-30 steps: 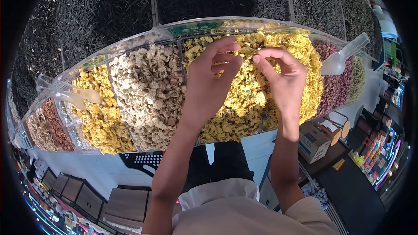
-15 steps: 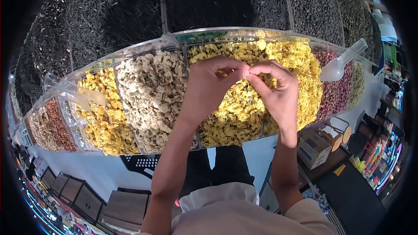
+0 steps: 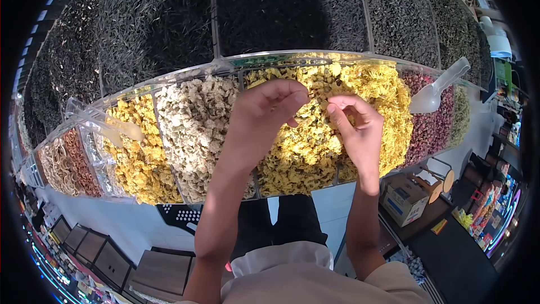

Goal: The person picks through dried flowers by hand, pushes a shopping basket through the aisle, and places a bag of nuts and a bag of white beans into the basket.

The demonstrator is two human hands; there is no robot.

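Observation:
Both my hands hover over a bin of yellow dried flowers [image 3: 304, 157]. My left hand [image 3: 264, 115] is closed, its thumb pressed against the bent fingers; whatever lies in that pinch is too small to make out. To its right, my right hand [image 3: 360, 126] pinches thumb and forefinger together, and I cannot make out what is between them. A gap separates the two sets of fingertips. Shaggier bright yellow flowers [image 3: 396, 129] fill the area right of my right hand. Off-white dried flowers [image 3: 197, 129] lie in the bin left of my left wrist.
A clear plastic scoop [image 3: 430, 98] rests over dark red dried buds [image 3: 422, 132] at right. Another scoop [image 3: 126, 129] lies on orange-yellow flowers [image 3: 140, 163] at left. Dark dried leaves [image 3: 270, 17] fill bins behind the clear divider. A cardboard box [image 3: 402, 200] stands lower right.
My fingertips, which were touching, have come apart; my left hand moved slightly left and my right hand slightly down. The view has shifted a little, showing more of the dark bins.

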